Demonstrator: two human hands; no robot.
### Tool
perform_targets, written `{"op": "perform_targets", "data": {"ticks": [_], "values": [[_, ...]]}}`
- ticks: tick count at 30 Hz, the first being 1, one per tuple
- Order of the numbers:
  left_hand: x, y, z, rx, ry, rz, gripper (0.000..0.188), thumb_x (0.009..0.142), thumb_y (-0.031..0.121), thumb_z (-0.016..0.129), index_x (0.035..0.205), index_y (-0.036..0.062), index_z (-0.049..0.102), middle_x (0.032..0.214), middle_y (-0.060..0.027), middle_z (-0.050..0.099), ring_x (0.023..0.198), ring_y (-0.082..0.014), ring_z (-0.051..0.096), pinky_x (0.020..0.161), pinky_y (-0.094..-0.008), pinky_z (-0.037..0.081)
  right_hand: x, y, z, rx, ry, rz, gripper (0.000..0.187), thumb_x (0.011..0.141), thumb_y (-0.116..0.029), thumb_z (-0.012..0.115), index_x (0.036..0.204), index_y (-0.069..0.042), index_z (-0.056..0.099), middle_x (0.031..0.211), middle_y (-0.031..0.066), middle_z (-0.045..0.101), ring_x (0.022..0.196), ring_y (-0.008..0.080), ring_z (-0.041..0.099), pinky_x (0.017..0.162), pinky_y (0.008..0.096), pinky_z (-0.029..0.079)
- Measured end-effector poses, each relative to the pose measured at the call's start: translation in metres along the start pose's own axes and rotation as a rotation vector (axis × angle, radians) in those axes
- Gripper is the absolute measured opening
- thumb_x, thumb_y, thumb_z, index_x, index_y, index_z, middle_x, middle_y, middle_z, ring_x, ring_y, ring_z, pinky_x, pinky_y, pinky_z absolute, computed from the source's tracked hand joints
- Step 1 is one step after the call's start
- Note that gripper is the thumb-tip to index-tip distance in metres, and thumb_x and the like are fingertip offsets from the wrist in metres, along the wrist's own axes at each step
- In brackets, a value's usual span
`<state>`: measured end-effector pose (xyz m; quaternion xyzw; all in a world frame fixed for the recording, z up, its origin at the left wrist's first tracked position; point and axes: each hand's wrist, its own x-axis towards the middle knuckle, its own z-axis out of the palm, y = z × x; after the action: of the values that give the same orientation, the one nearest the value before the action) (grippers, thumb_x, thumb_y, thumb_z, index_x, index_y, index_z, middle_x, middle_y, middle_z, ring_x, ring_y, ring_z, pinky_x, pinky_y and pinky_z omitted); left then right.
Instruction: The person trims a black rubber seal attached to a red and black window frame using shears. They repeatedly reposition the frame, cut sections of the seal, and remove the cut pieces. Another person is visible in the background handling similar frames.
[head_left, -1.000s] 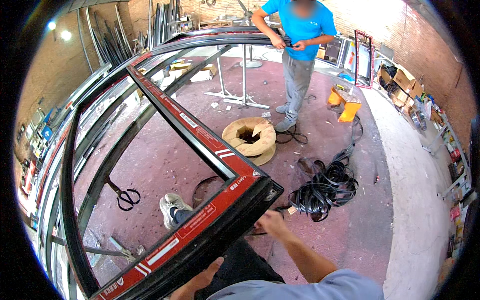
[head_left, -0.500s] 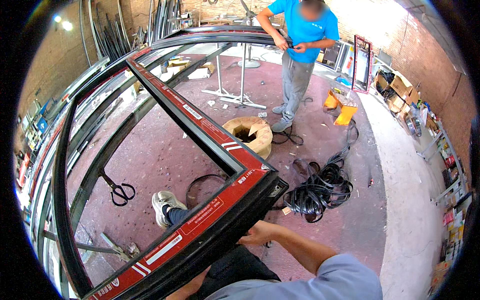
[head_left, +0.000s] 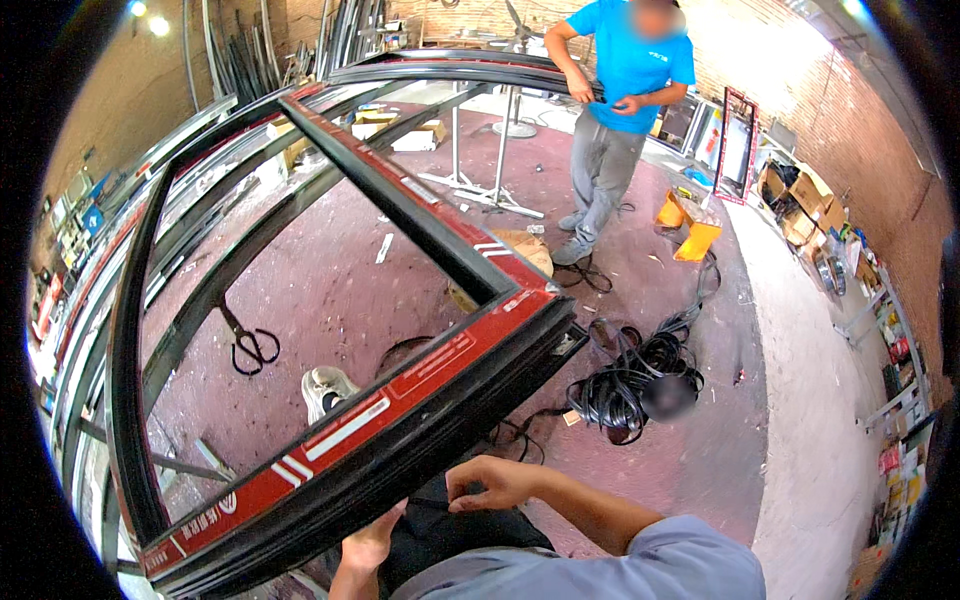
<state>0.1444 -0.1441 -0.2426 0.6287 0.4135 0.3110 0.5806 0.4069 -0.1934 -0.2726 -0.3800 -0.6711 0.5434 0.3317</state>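
A large black window frame [head_left: 424,440] with red protective film slants across the view, its near side in front of me. My left hand [head_left: 370,538] is at the lower edge of that side, its digits together against it and partly hidden. Right of it, my right hand [head_left: 484,486] is curled just below the frame, apart from it, thumb and fingers bent toward each other. Anything in its fingers is too small to make out. Behind that hand, thin black strip [head_left: 522,436] trails toward a tangled heap of black strip [head_left: 632,385] on the floor.
Across the frame stands a co-worker in a blue shirt [head_left: 632,85], hands near its far side. Black-handled scissors [head_left: 255,350] show through the opening. A cardboard ring [head_left: 530,248], yellow piece [head_left: 697,240] and white stand [head_left: 480,190] are on the floor. Boxes [head_left: 800,190] line the right wall.
My right hand has come away from the frame's edge, slightly left and down. My left hand has come into view. The co-worker's hands have parted. The view has shifted a little.
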Motion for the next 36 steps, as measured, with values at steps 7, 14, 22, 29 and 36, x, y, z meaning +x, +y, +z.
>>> {"op": "perform_targets", "data": {"ticks": [7,14,22,29,36], "values": [[-0.01,-0.012,0.008,-0.226,-0.1,0.221,0.027,0.103,0.017,0.049,0.105,-0.0056,0.063,0.099,-0.0152,0.066,0.093,-0.0251,0.062,0.089,-0.0408,0.05,0.015,-0.002,0.007,0.213,0.137,0.15,0.018,0.093,-0.014,0.067,0.102,0.001,0.069,0.095,0.0053,0.071,0.089,0.0147,0.062,0.083,0.0311,0.05],[-0.031,-0.016,-0.004,-0.64,0.058,0.103,0.028,0.106,0.015,0.04,0.086,0.0019,0.054,0.07,-0.0045,0.051,0.063,-0.0145,0.047,0.06,-0.0316,0.042,0.099,0.032,-0.005,-0.007,0.439,0.075,0.036,0.092,-0.02,0.068,0.123,-0.001,0.063,0.114,0.0125,0.068,0.105,0.0218,0.063,0.091,0.0341,0.049],[-0.042,-0.052,-0.012,-0.544,0.296,0.072,0.028,0.104,0.028,0.044,0.107,0.0043,0.059,0.089,-0.008,0.06,0.082,-0.0223,0.056,0.079,-0.038,0.047,0.267,0.043,-0.005,-0.087,0.294,-0.012,0.05,0.093,-0.023,0.065,0.135,0.003,0.053,0.128,0.0219,0.062,0.119,0.0288,0.061,0.099,0.0366,0.049],[-0.05,-0.047,-0.039,-0.156,0.192,0.097,0.039,0.1,0.019,0.055,0.136,0.0055,0.051,0.138,-0.0091,0.054,0.126,-0.0235,0.048,0.11,-0.0385,0.037,0.404,0.058,0.021,-0.302,0.598,-0.125,0.051,0.09,-0.024,0.064,0.126,0.009,0.051,0.122,0.029,0.059,0.114,0.0396,0.06,0.097,0.0435,0.047],[-0.051,-0.042,-0.049,-0.306,-0.051,-0.022,0.029,0.1,0.017,0.056,0.126,0.0043,0.056,0.126,-0.0095,0.058,0.116,-0.0213,0.052,0.101,-0.0368,0.041,0.438,0.049,0.021,-0.137,0.809,-0.216,0.028,0.085,-0.02,0.069,0.095,0.003,0.056,0.082,0.0156,0.064,0.073,0.0308,0.064,0.067,0.0412,0.048]]}}
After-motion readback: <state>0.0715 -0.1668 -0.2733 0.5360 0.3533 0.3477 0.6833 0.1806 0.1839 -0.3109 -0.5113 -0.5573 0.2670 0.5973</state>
